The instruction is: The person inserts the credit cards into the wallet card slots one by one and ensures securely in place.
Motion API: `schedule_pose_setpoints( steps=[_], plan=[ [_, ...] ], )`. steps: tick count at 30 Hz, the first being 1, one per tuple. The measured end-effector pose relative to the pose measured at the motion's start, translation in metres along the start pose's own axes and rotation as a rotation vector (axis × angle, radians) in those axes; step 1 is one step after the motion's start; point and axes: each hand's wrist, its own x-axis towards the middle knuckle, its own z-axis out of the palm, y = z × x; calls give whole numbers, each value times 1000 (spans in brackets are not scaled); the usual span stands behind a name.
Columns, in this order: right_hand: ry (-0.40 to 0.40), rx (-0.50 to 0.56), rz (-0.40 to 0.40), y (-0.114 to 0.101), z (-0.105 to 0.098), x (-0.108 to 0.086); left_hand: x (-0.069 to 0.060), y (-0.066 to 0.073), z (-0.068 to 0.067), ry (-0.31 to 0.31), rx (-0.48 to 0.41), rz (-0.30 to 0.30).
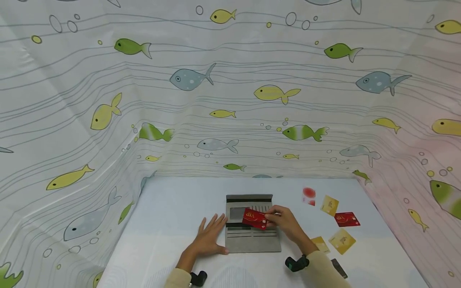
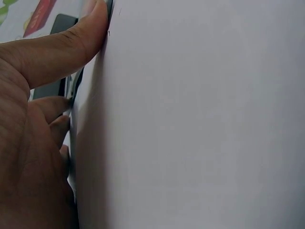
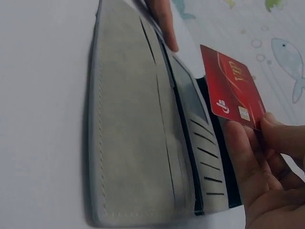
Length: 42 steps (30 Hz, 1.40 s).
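Note:
A grey wallet [image 1: 252, 244] lies unfolded on the table, with rows of card slots and a clear window in its upper half. Between thumb and fingers my right hand [image 1: 286, 224] pinches a red VIP card [image 3: 233, 86] by one end, holding it over the wallet. In the right wrist view the card is apart from the slots. My left hand [image 1: 210, 239] lies with spread, straight fingers at the wallet's left edge; its thumb [image 2: 71, 47] touches the lower left side.
To the right lie several cards: a red-and-white one [image 1: 308, 196], a gold one [image 1: 329, 205], another red card [image 1: 347, 219], a gold one [image 1: 342, 241], one partly behind the right arm [image 1: 319, 244], and a dark one [image 1: 339, 268]. A fish-patterned curtain [image 1: 230, 132] surrounds the table.

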Motion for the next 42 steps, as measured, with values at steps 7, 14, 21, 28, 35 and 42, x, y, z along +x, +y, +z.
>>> schedule_pose_setpoints(
  steps=[7, 14, 21, 28, 35, 42],
  plan=[
    [-39, -7, -26, 0, 17, 2, 0, 0, 0, 14, -13, 16],
    [-88, -36, -50, 2, 29, 3, 1, 2, 0, 9, -11, -2],
    [-79, -27, -38, 4, 37, 5, 1, 3, -1, 10, -14, -12],
    [-92, 0, -28, 5, 42, 6, 0, 3, 0, 10, -27, -8],
    [-131, 24, -27, 10, 44, 7, 1, 5, -1, 3, -28, -17],
    [-132, 1, -46, 12, 46, 7, -1, 6, -3, 17, -22, -9]
  ],
)
